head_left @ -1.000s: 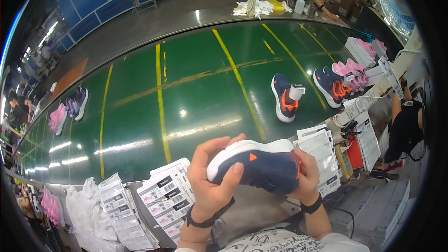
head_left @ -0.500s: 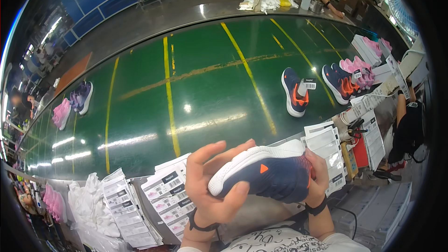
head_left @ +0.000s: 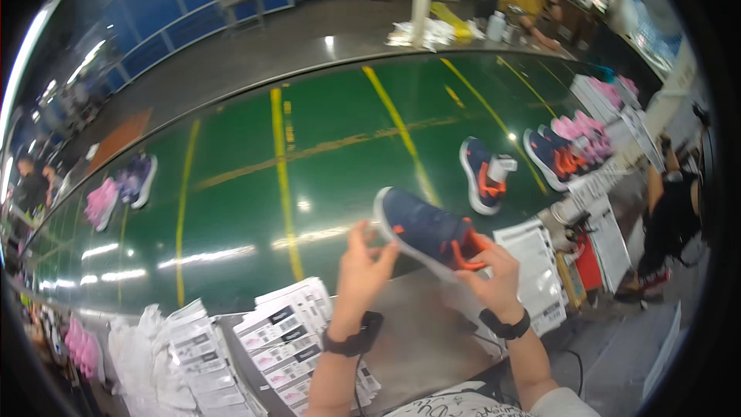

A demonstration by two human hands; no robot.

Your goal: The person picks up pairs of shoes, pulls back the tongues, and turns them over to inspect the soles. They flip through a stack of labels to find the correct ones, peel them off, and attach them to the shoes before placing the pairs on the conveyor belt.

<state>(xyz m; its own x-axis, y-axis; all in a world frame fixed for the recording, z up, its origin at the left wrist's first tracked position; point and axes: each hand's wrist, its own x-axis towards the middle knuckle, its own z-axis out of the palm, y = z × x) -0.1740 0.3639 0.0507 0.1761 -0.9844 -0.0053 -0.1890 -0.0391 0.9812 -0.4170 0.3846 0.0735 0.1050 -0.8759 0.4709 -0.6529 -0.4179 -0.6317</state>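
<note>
A navy running shoe [head_left: 424,224] with a white sole and an orange collar is held above the near edge of the belt, its toe pointing up and left. My right hand [head_left: 496,278] grips it at the orange opening near the heel. At the sole's left side, below the toe, is my left hand [head_left: 367,270]; its thumb appears to touch the sole and its fingers are curved and apart. On the belt beyond my right hand stands another navy shoe [head_left: 477,174] with orange lining and a tag.
The green belt [head_left: 231,193] carries more navy shoes [head_left: 546,158] and pink shoes [head_left: 587,135] at right, plus pink [head_left: 100,202] and purple shoes [head_left: 137,179] at left. Label sheets [head_left: 282,332] and white crumpled tissue [head_left: 147,355] lie along the near edge. A co-worker [head_left: 529,0] sits across.
The shoe has moved forward over the belt and turned from sole-up to upper-up. My left hand has loosened from around the toe; my right hand has shifted to the opening.
</note>
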